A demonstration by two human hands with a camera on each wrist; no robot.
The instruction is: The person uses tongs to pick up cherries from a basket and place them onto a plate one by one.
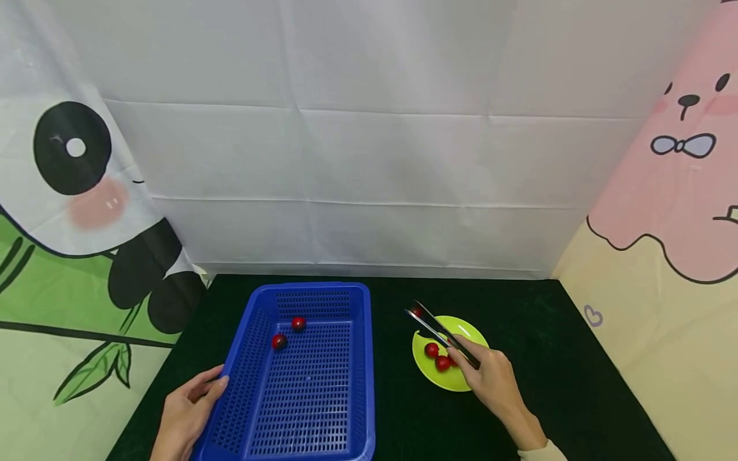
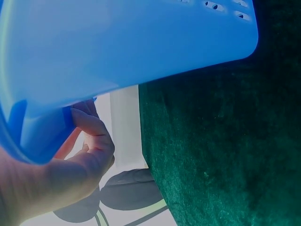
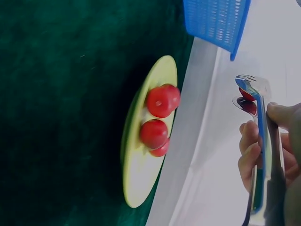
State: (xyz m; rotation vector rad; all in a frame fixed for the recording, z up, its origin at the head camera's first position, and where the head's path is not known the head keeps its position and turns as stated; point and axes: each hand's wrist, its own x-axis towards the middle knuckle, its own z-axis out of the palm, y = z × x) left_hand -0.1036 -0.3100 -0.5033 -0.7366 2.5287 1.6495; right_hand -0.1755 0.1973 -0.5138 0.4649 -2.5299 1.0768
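My right hand [image 1: 494, 384] holds metal tongs [image 1: 441, 328], their tips up and to the left over the far edge of a yellow-green plate [image 1: 445, 382]. A red cherry tomato [image 3: 247, 95] is pinched between the tong tips. More red cherry tomatoes [image 1: 431, 349] lie on the plate, partly covered by the tongs and hand in the head view. With thumb and fingers, my left hand [image 1: 187, 413] grips the left rim of a blue perforated plastic basket [image 1: 369, 358]. Two dark-red cherry tomatoes, one farther back [image 1: 298, 323] and one nearer [image 1: 279, 341], sit inside the basket.
A dark green cloth [image 1: 398, 410] covers the table under basket and plate. White fabric [image 1: 369, 160] rises behind the table's far edge. Printed cartoon sheets stand on both sides, a panda [image 1: 72, 147] at left and a pink figure [image 1: 680, 192] at right.
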